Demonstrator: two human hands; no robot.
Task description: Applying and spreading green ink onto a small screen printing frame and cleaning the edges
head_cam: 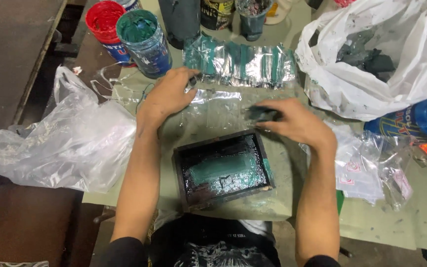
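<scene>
My left hand [168, 94] presses flat on the left edge of a clear plastic sheet [213, 106] lying on the table. My right hand [292, 121] grips a small dark squeegee-like block [262, 114] held against the same sheet. Just beyond lies a row of clear plastic pieces [240, 62] streaked with green ink. In front of me, between my forearms, sits a small dark wooden screen frame [222, 169] smeared with green ink.
An open can of green ink [144, 42] and a red can [104, 22] stand at the back left, with dark containers [213, 15] behind. A crumpled clear bag [65, 143] lies left, a white bag [371, 59] right, small plastic packets [366, 168] near my right arm.
</scene>
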